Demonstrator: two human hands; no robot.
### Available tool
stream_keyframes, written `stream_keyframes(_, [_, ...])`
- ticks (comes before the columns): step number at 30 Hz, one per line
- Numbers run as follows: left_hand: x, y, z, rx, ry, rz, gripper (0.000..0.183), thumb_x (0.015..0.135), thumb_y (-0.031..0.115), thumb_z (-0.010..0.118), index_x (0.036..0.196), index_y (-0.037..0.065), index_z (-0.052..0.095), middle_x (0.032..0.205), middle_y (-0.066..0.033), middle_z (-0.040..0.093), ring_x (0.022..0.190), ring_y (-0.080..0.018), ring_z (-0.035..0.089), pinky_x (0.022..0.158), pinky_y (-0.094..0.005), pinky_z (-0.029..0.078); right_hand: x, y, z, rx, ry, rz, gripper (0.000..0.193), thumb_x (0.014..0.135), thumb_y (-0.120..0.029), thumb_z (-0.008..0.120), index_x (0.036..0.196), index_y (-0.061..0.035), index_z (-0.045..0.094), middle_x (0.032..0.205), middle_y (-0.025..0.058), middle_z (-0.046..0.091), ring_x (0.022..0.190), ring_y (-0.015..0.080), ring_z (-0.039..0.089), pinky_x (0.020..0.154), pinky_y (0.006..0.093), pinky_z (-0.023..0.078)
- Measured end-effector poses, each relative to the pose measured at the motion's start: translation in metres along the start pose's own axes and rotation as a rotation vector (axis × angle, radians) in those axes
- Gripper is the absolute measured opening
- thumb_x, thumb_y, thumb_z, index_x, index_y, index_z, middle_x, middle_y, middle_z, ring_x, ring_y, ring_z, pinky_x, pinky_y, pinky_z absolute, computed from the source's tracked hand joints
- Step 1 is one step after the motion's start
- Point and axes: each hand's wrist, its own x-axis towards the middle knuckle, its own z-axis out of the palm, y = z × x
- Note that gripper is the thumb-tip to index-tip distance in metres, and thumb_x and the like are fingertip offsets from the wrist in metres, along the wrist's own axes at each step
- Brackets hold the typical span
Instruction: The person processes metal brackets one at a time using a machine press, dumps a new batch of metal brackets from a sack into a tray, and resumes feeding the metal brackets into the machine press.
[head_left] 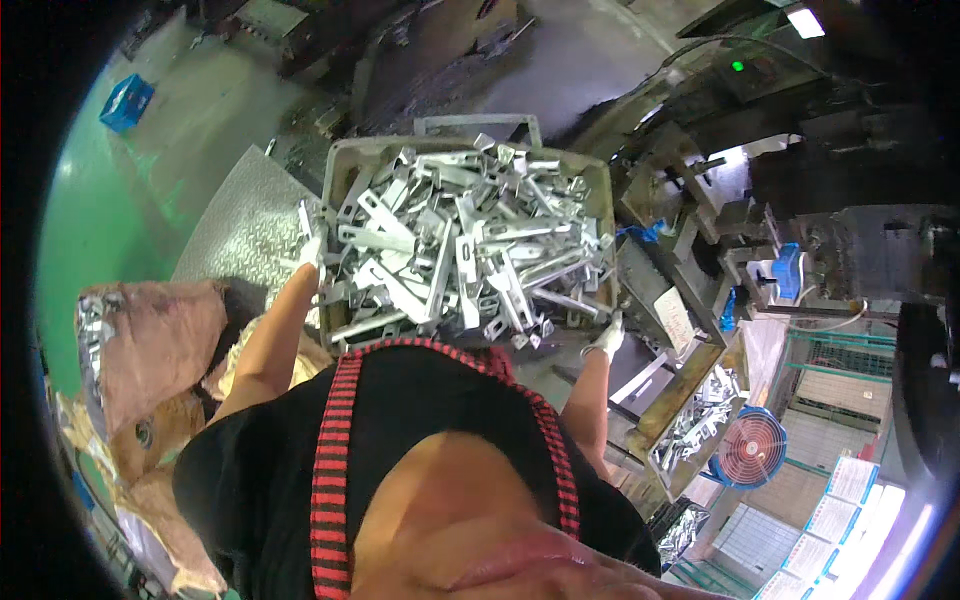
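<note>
A large worn bin (605, 195) in front of me is heaped with silvery slotted metal brackets (466, 255), lying in all directions. My left hand (313, 252), in a white glove, is at the bin's left side; a thin bright metal piece (305, 218) shows just beyond it. Whether that piece is in the hand, I cannot tell. By the bin's near right corner is my right hand (608, 338), also in a white glove. The fingers of both hands are too small and partly hidden to show their grip.
Dark machinery with blue parts (788, 270) stands on the right. Below it, a tray (655, 465) holds more metal pieces, beside a round blue fan (748, 447). A textured metal plate (245, 225) and a brown-covered bundle (160, 345) lie left. A blue crate (127, 103) stands far left.
</note>
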Motion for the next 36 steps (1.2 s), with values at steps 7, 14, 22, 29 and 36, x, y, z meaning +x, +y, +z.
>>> stream_keyframes(7, [0.058, 0.014, -0.047, 0.285, 0.041, 0.15, 0.047, 0.083, 0.055, 0.042, 0.091, 0.012, 0.061, 0.08, -0.0066, 0.062, 0.062, -0.0177, 0.058, 0.052, -0.0322, 0.048, -0.031, 0.017, -0.023, -0.035, -0.007, 0.192, 0.041, 0.074, -0.043, 0.06, 0.088, -0.0044, 0.061, 0.077, 0.0042, 0.056, 0.063, 0.0168, 0.049, 0.057, 0.0336, 0.042])
stream_keyframes(14, [0.028, 0.007, -0.077, 0.174, 0.117, 0.094, 0.059, 0.079, 0.058, 0.044, 0.105, 0.007, 0.056, 0.092, -0.008, 0.061, 0.07, -0.0235, 0.058, 0.059, -0.0377, 0.047, -0.039, -0.018, -0.009, -0.23, -0.06, 0.358, 0.051, 0.073, -0.044, 0.061, 0.098, 0.0002, 0.057, 0.085, 0.0094, 0.054, 0.069, 0.0205, 0.05, 0.062, 0.0329, 0.042])
stream_keyframes(22, [-0.025, -0.057, -0.035, 0.221, 0.071, 0.129, 0.054, 0.08, 0.056, 0.044, 0.102, 0.008, 0.057, 0.088, -0.0075, 0.062, 0.068, -0.0215, 0.058, 0.058, -0.0355, 0.047, 0.058, -0.113, 0.043, -0.14, -0.466, 0.311, 0.03, 0.076, -0.034, 0.058, 0.091, -0.0085, 0.058, 0.073, 0.005, 0.057, 0.06, 0.017, 0.054, 0.055, 0.0302, 0.043])
stream_keyframes(29, [-0.044, -0.078, 0.003, 0.259, 0.108, 0.152, 0.051, 0.082, 0.054, 0.043, 0.099, 0.009, 0.059, 0.085, -0.0071, 0.062, 0.066, -0.0197, 0.058, 0.056, -0.0336, 0.046, 0.121, -0.049, 0.014, -0.53, -0.468, -0.455, 0.039, 0.079, -0.019, 0.057, 0.112, 0.001, 0.051, 0.105, 0.0141, 0.057, 0.095, 0.0209, 0.055, 0.085, 0.0295, 0.041])
stream_keyframes(36, [-0.034, -0.071, -0.028, 0.19, 0.258, 0.171, 0.047, 0.083, 0.052, 0.042, 0.096, 0.01, 0.06, 0.082, -0.0067, 0.063, 0.064, -0.018, 0.058, 0.055, -0.0317, 0.046, 0.03, -0.089, 0.015, -0.675, -0.457, -0.8, 0.023, 0.077, -0.011, 0.058, 0.098, -0.0022, 0.057, 0.091, 0.0164, 0.057, 0.08, 0.0273, 0.058, 0.071, 0.0334, 0.046])
